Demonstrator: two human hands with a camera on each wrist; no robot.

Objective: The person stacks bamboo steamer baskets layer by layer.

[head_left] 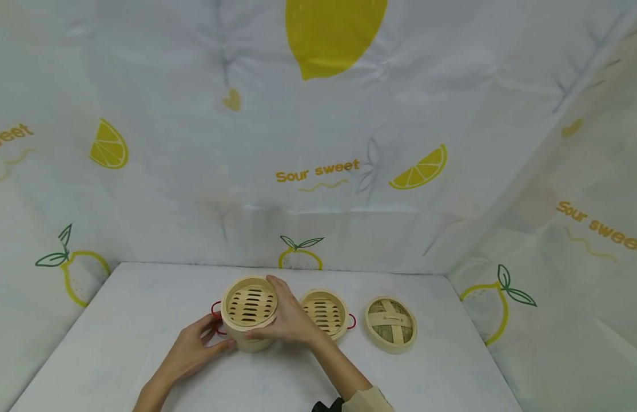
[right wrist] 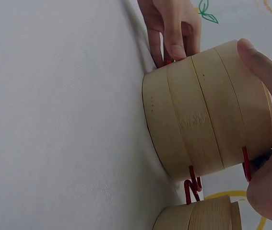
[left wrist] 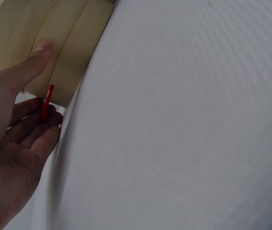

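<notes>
In the head view, the right hand is gripping the top basket of a round wooden stack. Its thumb is pressing the near side and its fingers are wrapping around the far side. The left hand is holding the bottom basket at its left, the thumb on the wall and the fingers curling by the red loops. The left arm is slanting up from the lower left, and the right arm is slanting in from the lower right, showing a tan sleeve. This view alone is showing the slots in the top basket. Another basket is sitting just right of the stack, and a woven lid is lying further right. Everything is resting on a white table. Behind it, a white cloth with yellow lemons is hanging.

The left wrist view is showing the left thumb pressing flat on the smooth wall, while the other fingers are bending around beside one red loop.

The right wrist view is showing the other side: two red loops are sticking out there, and the bottom basket is standing on the table with the top one sitting on it.
</notes>
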